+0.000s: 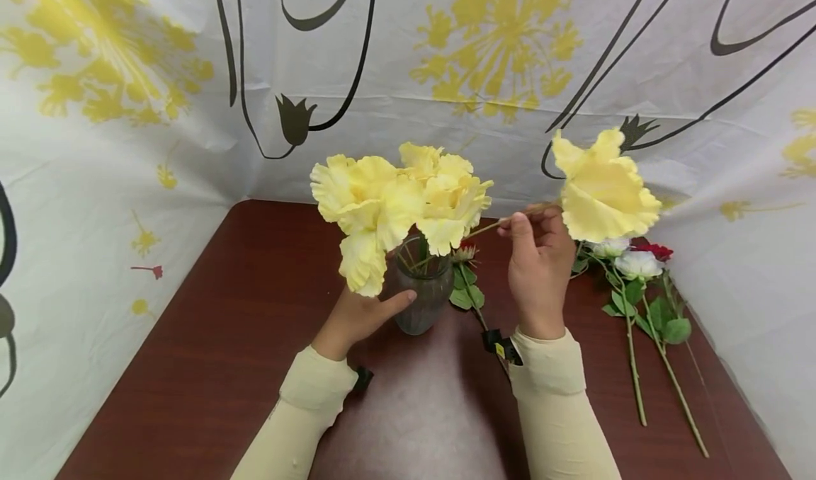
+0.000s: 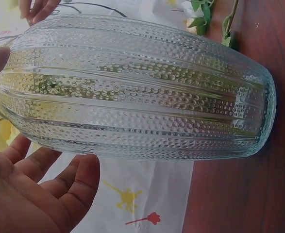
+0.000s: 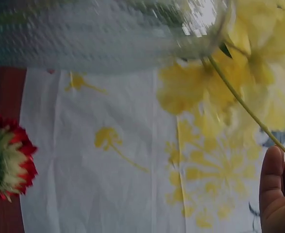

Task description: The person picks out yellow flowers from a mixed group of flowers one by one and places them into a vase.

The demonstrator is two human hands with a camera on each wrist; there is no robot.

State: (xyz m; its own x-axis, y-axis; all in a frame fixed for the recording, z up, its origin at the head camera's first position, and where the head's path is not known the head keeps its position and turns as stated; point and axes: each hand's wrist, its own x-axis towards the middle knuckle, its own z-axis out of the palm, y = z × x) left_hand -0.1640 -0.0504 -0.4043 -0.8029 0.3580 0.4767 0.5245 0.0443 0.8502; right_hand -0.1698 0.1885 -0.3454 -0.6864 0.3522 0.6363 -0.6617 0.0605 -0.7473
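Note:
A textured glass vase stands on the table, holding yellow flowers whose ruffled petals spread over its rim. My left hand grips the vase's left side near the neck, thumb across the front. In the left wrist view, the fingers curve under the ribbed glass. My right hand pinches the thin stem of another yellow flower, just below its bloom. That stem slants down left into the mouth of the vase; the right wrist view shows the stem running from the rim to the fingertips.
White roses and a red flower lie with long leafy stems on the right of the table. Another red-and-cream flower lies just right of the vase. A printed white cloth hangs behind and at both sides.

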